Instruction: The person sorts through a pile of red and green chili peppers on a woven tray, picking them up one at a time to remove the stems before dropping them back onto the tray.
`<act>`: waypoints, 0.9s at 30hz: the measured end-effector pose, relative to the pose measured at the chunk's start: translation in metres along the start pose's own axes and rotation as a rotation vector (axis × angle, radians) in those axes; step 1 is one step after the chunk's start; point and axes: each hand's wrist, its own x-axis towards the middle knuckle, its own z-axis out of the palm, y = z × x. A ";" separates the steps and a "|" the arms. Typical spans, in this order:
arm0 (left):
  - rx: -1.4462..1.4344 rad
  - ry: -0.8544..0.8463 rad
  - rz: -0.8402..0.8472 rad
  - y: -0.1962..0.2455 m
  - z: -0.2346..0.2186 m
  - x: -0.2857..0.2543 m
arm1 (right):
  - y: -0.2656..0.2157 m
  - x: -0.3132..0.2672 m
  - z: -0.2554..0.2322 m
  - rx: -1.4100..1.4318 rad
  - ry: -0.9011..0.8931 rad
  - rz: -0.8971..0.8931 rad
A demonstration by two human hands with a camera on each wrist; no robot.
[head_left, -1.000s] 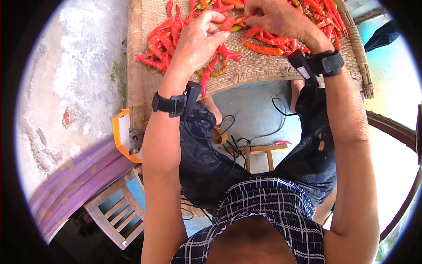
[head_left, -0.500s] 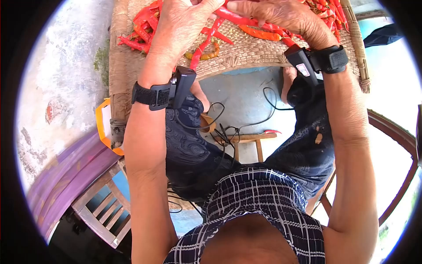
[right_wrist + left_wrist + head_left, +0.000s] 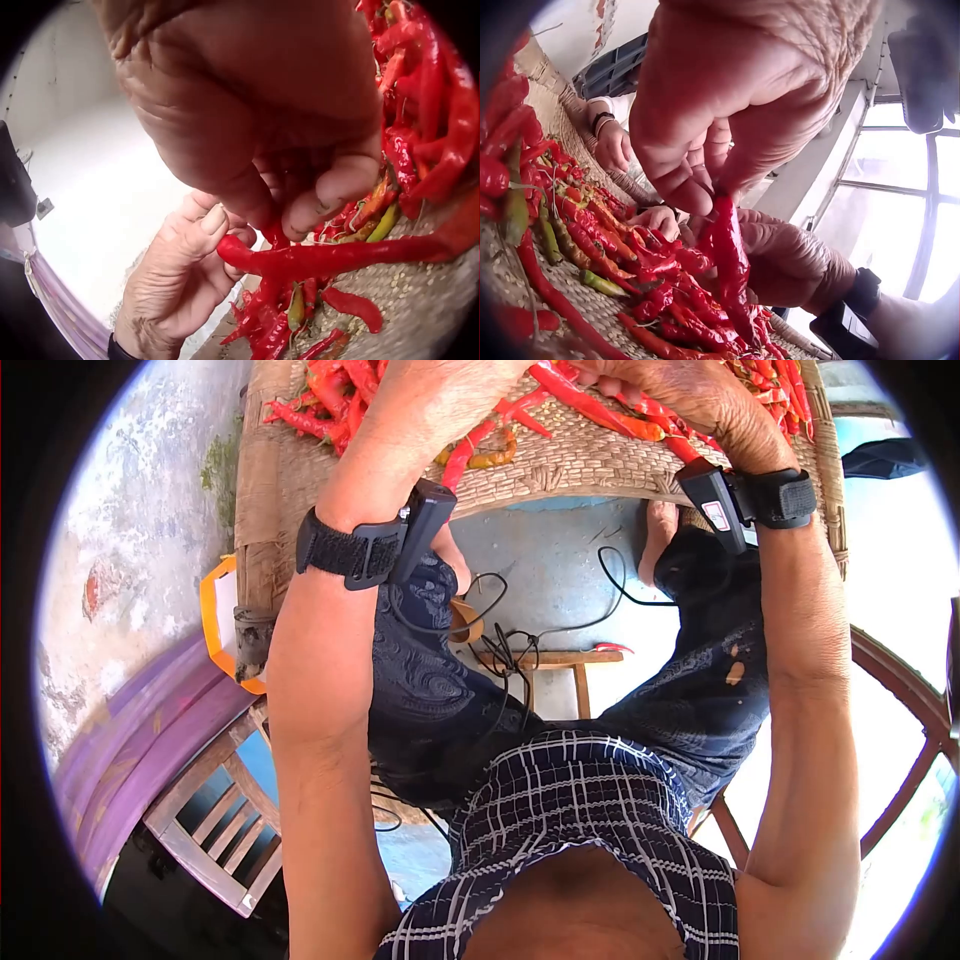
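Observation:
In the left wrist view, my left hand [image 3: 735, 97] pinches one end of a long red chili pepper [image 3: 729, 262] between thumb and fingers. My right hand [image 3: 787, 262] is close behind it. The right wrist view shows the same chili pepper [image 3: 337, 256] stretching sideways under my right hand [image 3: 247, 97], whose thumb and fingers pinch a red piece of chili. The tip of the left thumb [image 3: 214, 221] presses at the pepper's end. Many more red chilies [image 3: 660, 262] lie beneath, with a few green and orange ones among them. In the head view, the top edge cuts off both hands' fingers.
The chilies lie on a woven mat [image 3: 560, 465]. Across it, another person's hand [image 3: 613, 146] shows. Black cables [image 3: 515, 650] hang between the knees near a wooden stool [image 3: 560, 658]. A wooden chair [image 3: 215, 820] stands at lower left beside a purple cloth [image 3: 150, 730].
The head view has shifted, so both hands sit higher in it. They have come together around a long red chili; one second ago both were over the pile.

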 end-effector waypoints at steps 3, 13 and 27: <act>0.025 0.016 0.231 -0.020 -0.005 0.002 | -0.007 -0.008 -0.003 -0.107 0.154 0.030; 0.142 -0.003 0.216 -0.024 -0.004 0.007 | 0.005 -0.012 -0.030 0.181 0.769 -0.314; -0.159 -0.046 0.045 -0.032 -0.006 0.013 | -0.011 -0.021 -0.005 -0.446 0.115 -0.071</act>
